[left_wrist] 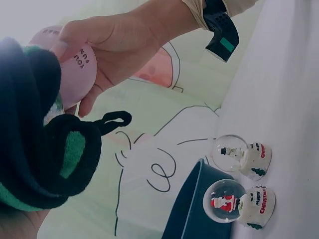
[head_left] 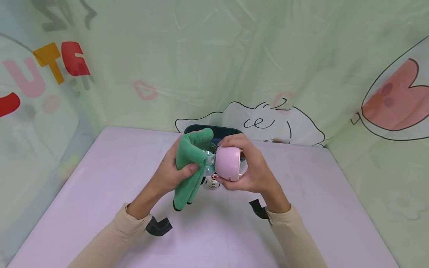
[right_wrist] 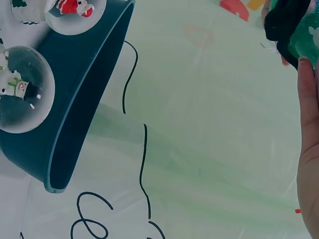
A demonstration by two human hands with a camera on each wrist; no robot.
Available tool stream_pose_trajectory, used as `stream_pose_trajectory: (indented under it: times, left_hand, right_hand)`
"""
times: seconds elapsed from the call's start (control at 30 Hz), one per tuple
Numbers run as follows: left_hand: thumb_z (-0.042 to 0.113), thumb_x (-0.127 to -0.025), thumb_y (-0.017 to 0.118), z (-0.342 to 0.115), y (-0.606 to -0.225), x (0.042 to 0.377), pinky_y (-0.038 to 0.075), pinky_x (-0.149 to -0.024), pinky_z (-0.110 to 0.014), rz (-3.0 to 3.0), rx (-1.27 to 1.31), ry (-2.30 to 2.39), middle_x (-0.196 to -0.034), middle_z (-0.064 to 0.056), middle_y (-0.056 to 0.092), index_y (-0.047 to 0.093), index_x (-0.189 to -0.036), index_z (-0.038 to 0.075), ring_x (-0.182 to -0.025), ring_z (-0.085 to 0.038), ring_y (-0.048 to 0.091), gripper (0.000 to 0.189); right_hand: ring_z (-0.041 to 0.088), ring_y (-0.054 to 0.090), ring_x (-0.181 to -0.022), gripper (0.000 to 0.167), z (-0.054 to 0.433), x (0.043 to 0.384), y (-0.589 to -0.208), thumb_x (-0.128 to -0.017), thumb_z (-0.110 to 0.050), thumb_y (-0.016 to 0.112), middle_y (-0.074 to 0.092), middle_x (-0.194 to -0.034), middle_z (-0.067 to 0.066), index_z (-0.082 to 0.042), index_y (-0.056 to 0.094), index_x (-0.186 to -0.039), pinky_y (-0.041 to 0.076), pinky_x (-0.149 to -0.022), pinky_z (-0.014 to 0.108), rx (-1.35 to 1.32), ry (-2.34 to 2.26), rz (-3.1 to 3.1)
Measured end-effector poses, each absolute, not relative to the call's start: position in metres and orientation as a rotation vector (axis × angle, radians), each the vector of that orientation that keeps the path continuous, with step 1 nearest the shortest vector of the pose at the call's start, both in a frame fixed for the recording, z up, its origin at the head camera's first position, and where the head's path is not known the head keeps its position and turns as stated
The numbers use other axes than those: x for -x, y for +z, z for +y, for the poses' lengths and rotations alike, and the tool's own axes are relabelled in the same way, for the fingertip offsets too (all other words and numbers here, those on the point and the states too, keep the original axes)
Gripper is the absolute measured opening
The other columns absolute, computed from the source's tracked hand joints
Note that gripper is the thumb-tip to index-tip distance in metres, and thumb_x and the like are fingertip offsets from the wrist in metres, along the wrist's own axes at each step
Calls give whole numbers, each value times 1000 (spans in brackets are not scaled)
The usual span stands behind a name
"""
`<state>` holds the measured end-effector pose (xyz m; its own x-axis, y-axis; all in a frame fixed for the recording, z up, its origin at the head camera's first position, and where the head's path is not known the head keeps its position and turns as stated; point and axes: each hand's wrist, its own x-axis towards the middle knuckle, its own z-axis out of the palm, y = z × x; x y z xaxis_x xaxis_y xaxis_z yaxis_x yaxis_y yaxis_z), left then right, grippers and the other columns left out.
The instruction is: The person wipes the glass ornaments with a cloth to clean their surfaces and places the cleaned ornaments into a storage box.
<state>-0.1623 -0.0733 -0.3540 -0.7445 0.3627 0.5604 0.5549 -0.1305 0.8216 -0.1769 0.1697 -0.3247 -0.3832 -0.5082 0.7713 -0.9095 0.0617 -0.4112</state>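
A snow globe with a pink base [head_left: 228, 163] is held sideways above the table. My right hand [head_left: 251, 165] grips the base, thumb below and fingers on top. Lettering on the base shows in the left wrist view. In my left hand [head_left: 169, 173] is a folded green cloth [head_left: 188, 156] with dark edging, pinched with the thumb in front and held against the clear dome [head_left: 210, 162]. The cloth covers much of the dome. A dark loop [left_wrist: 117, 119] hangs off the cloth in the left wrist view.
Behind the hands stands a dark blue bin [left_wrist: 192, 199] by the back wall. Two small white-based snow globes stand in front of it, one with a Santa [left_wrist: 224, 203], one with a snowman [left_wrist: 230, 152]. The lilac table [head_left: 134, 156] meets hanging printed sheets.
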Motion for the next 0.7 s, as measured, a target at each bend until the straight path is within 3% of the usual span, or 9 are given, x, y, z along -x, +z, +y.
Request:
stream_pose_trajectory:
  times: [0.1, 0.4, 0.7]
  left_hand:
    - [60, -89, 69, -73, -353, 163, 54, -91, -34, -1976, 1062, -1972, -147, -9, 50, 40, -151, 9, -114, -24, 56, 86]
    - [59, -87, 71, -74, -353, 162, 53, -90, -42, -2033, 1029, -1873, -142, -5, 51, 44, -150, 16, -114, -25, 56, 81]
    - [57, -86, 71, -74, -354, 162, 50, -94, -46, -2030, 1062, -1767, -140, -5, 50, 48, -148, 15, -116, -32, 55, 79]
  right_hand:
    - [25, 58, -106, 68, 170, 176, -327, -75, -32, 86, 61, -119, 13, 3, 52, -124, 57, -73, 28, -1357, 1288, -1981]
    - [24, 61, -97, 75, 172, 174, -331, -64, -11, 89, 60, -120, 6, -4, 51, -128, 59, -67, 34, -1210, 1449, -2175]
    - [27, 60, -94, 72, 173, 172, -329, -66, -2, 85, 59, -120, 9, -6, 51, -129, 59, -63, 37, -1140, 1618, -2226]
